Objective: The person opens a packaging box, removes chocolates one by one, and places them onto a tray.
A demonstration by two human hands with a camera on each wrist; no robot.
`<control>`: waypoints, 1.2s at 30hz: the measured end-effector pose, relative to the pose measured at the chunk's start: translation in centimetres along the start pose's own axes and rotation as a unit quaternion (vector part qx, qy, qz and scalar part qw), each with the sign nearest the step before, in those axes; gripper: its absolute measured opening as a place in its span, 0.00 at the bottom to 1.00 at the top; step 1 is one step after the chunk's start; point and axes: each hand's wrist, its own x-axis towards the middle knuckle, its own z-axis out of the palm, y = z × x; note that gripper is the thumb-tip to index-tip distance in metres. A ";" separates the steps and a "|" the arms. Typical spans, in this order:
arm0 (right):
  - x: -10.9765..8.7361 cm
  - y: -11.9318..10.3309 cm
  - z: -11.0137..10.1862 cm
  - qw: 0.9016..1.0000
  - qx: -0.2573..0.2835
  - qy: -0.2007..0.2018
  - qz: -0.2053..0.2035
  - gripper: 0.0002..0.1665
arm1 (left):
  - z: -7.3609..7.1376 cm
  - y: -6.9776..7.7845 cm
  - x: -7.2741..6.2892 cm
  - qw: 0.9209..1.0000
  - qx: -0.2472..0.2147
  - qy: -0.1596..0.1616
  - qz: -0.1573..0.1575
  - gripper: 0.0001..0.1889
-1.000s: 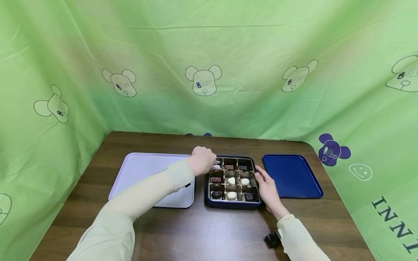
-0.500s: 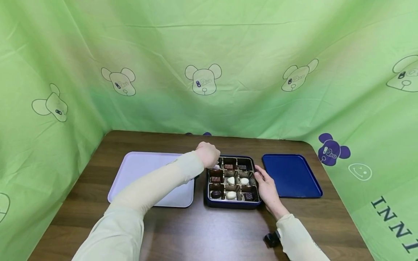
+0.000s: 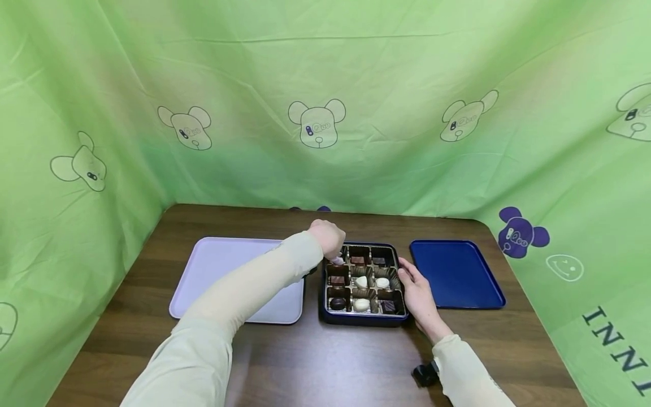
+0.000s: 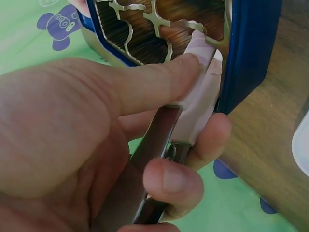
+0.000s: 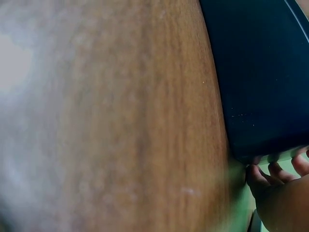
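Note:
A dark blue box (image 3: 363, 321) holds a divided inner tray of chocolates, dark, brown and white. Over its far left compartment my left hand (image 3: 327, 237) grips metal tongs (image 4: 140, 179) with pale pink tips. In the left wrist view the thumb presses on one arm of the tongs, and the tips reach into a compartment. Something white (image 4: 218, 55) shows beside the tips; I cannot tell whether they pinch it. Along the box's right side lies my right hand (image 3: 419, 297), fingertips touching the wall, as the right wrist view also shows.
To the left of the box lies a pale lilac tray (image 3: 229, 254), partly under my left forearm. A flat dark blue lid (image 3: 455, 274) lies on the right. Both are on the brown wooden table (image 3: 325, 367), with a green printed curtain (image 3: 376, 169) behind it.
My left hand with the tongs has moved right and slightly away, over the box's far left corner. The right hand stays against the box, which has not moved.

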 end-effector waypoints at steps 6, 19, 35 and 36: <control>0.3 0.3 0.0 1.000 -0.001 -0.002 0.003 0.29 | 0.3 0.0 0.2 1.000 0.006 0.003 -0.003 0.17; 0.2 0.2 0.1 1.000 0.004 0.005 -0.003 0.28 | 0.8 -0.6 -0.3 0.999 0.027 0.040 0.015 0.13; 0.6 0.5 0.1 1.000 -0.002 0.001 -0.002 0.29 | 1.0 -2.1 -1.7 0.996 0.021 0.076 0.035 0.09; 0.6 0.5 0.1 1.000 -0.003 0.001 -0.002 0.29 | 1.0 -2.2 -1.9 0.996 0.019 0.077 0.035 0.09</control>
